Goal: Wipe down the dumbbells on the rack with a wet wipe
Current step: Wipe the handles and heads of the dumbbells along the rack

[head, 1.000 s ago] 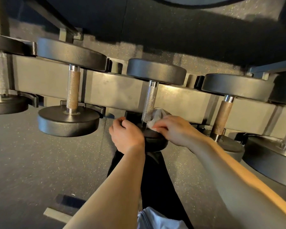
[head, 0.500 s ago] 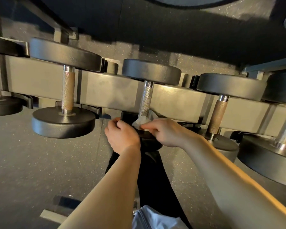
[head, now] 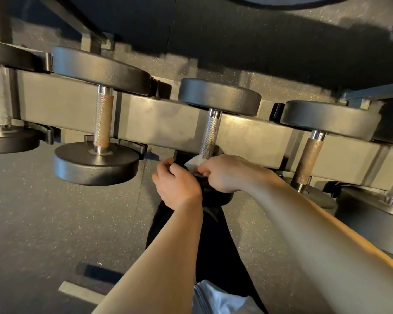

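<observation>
We find the wet wipe (head: 194,161) at the lower end of the middle dumbbell (head: 210,137) handle on the rack (head: 163,123). Our right hand (head: 222,173) pinches the wipe. Our left hand (head: 176,184) curls over the near head, apparently grasping it, though the fingers are partly hidden.

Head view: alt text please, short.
A person's right hand holds a white wet wipe at the near end of a dumbbell's knurled handle, while the left hand grips its near black weight head. More dumbbells sit on the rack either side.
</observation>
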